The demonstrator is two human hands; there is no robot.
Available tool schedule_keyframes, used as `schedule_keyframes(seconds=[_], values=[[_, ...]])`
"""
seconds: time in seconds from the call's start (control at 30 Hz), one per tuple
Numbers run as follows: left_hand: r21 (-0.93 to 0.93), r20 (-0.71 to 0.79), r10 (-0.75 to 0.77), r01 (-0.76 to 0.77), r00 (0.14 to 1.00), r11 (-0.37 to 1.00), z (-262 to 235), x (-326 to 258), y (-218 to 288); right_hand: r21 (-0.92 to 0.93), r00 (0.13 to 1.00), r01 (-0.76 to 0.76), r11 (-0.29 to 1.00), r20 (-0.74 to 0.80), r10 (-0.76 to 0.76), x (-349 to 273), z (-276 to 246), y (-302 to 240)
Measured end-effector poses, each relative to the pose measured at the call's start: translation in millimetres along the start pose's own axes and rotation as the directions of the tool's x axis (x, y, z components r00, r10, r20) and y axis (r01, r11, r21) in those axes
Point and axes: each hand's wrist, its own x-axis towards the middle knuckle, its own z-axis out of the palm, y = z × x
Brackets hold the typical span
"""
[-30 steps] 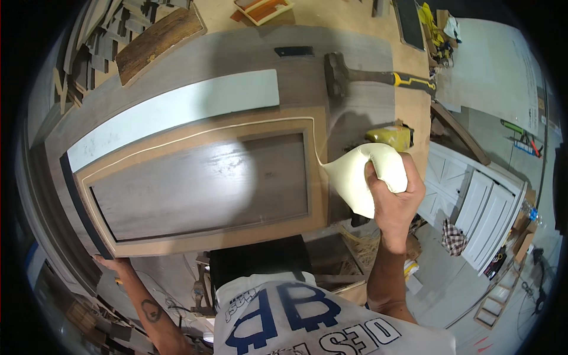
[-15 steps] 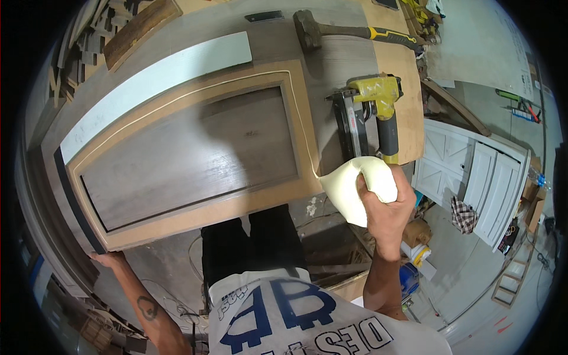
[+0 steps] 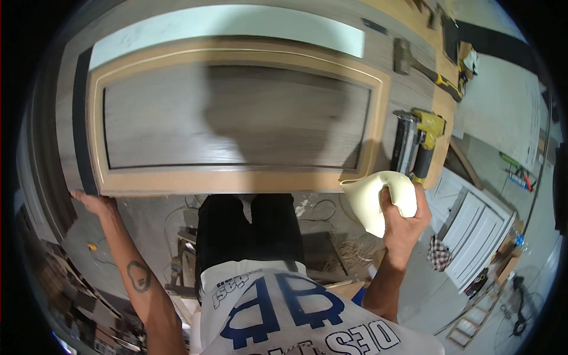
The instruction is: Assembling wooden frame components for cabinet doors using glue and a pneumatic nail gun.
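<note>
In my right hand [image 3: 408,222] is a soft, pale yellow squeeze bag [image 3: 373,204], its fingers wrapped round it. Its narrow tip points left, at the near rail of a tan wooden frame [image 3: 236,182] close to the right corner. A thin pale bead [image 3: 248,51] runs along the frame's left, far and right sides. Inside the frame lies a grey wood-grain panel [image 3: 165,118]. My left hand [image 3: 94,202] touches the near left corner, by the end of a black strip [image 3: 83,124], its fingers stretched out and partly hidden.
Beyond the frame lies a white strip [image 3: 231,21]. To the right are a yellow and black nail gun [image 3: 423,139] and a hammer [image 3: 423,68]. Hoses [image 3: 325,213] and wood scraps lie on the floor. White panelled doors [image 3: 473,228] stand at right.
The bag's tip has passed from the frame's right side round the near right corner onto the near rail. My view has turned, so the frame now lies level. My left hand stays at its corner.
</note>
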Motion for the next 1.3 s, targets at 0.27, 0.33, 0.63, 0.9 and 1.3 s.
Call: schedule_keyframes(seconds=[0.27,0.33,0.63,0.9,1.3], values=[[0.089,-0.257,0.09,-0.069,0.962,0.994,9,-9,2,-0.042,0.981,0.106,0.993,0.169,-0.098,-4,47,-47],[0.221,-0.264,0.144,-0.086,0.954,0.971,1,2,-6,-0.068,0.972,0.131,0.989,0.203,-0.115,-6,60,-59],[0.213,-0.447,0.041,0.062,0.894,0.975,10,-9,5,0.003,0.897,0.241,0.971,0.382,-0.223,-13,119,-109],[0.129,-0.371,0.195,-0.158,0.908,0.979,-1,2,-25,-0.013,0.811,0.371,0.929,0.491,-0.317,-27,171,-157],[0.055,-0.403,0.122,-0.109,0.907,0.993,10,-11,3,0.069,0.668,0.473,0.879,0.622,-0.408,-40,244,-213]])
